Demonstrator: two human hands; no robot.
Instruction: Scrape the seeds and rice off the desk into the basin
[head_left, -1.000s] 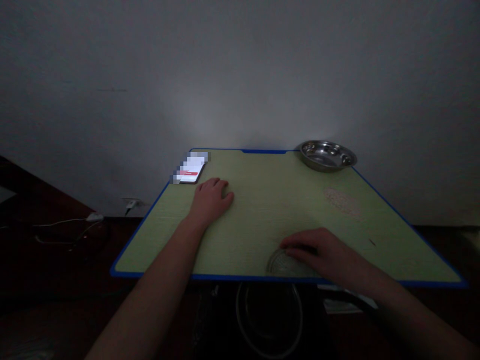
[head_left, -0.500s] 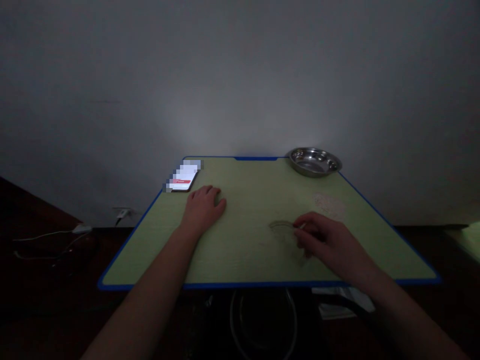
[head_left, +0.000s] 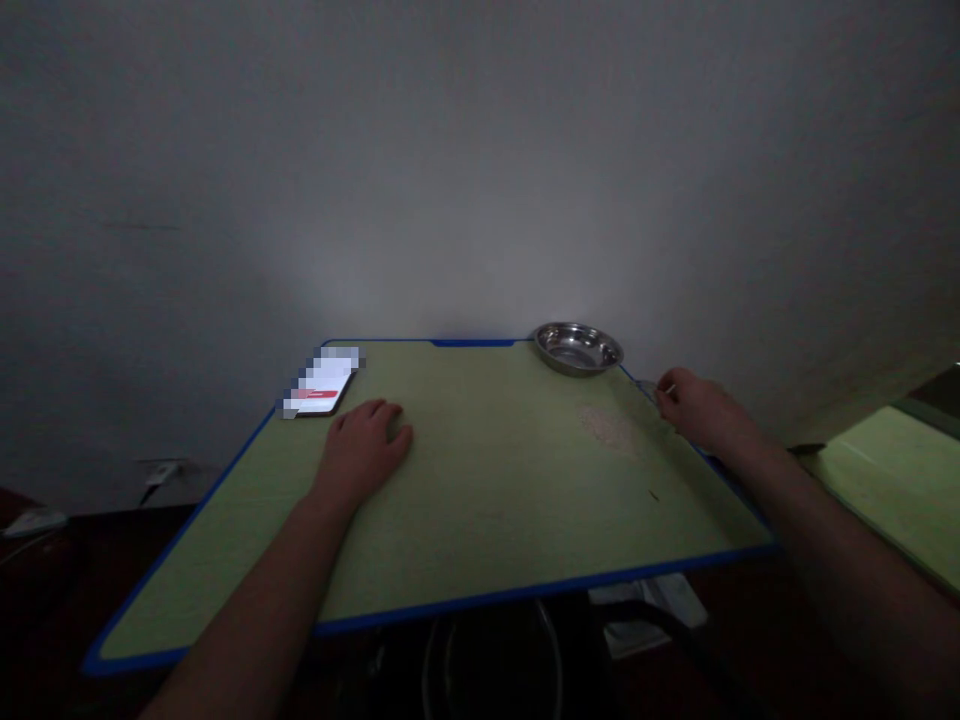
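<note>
My left hand (head_left: 364,450) lies on the pale green table (head_left: 480,480), fingers slightly spread and holding nothing. Just beyond it is a lit phone (head_left: 319,385), partly blurred out. My right hand (head_left: 694,405) is raised by the table's right edge, its fingertips pinched on a thin curved strip (head_left: 646,388) that points left. The dim light hides what kind of thing this is. A shallow metal bowl (head_left: 577,350) rests at the far right corner, left of that hand. Nearer me lies a patch of pale grains (head_left: 606,427).
A small dark sliver (head_left: 653,495) lies on the table's right side. The blue table rim (head_left: 480,604) runs along the front, with a round dark pan-like thing (head_left: 495,660) below. Another green surface (head_left: 892,480) stands to the right, and a wall (head_left: 450,200) rises behind.
My right hand has moved right and away from me, from above the table to its right edge, carrying the thin strip. The view has turned right. My left hand stays on the table.
</note>
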